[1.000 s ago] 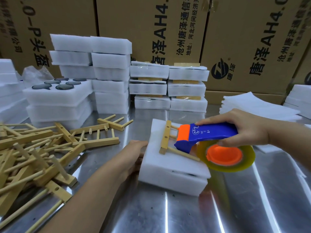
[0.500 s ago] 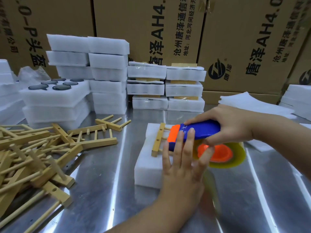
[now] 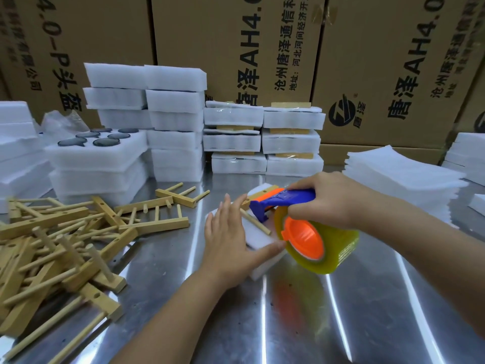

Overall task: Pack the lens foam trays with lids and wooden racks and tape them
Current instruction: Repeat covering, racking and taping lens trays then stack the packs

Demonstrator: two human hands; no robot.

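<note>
The left hand [image 3: 231, 240] lies flat with straight fingers on the foam tray [image 3: 258, 239], which sits in the middle of the table [image 3: 354, 311] with one wooden rack [image 3: 256, 222] on top. The right hand [image 3: 329, 202] grips the blue handle of the tape dispenser [image 3: 291, 197] over the right part of the tray. I think the main risk is that the tray slides or turns on the smooth metal when the tape is pulled, because only a flat palm presses it down. The loose rack may also shift, and then the tape could stick crooked. The table is shiny steel with strong reflections. A pile of racks [image 3: 52, 245] lies at the left, taped packs [image 3: 263, 139] stand at the back, and cardboard boxes [image 3: 236, 48] close the room behind.
</note>
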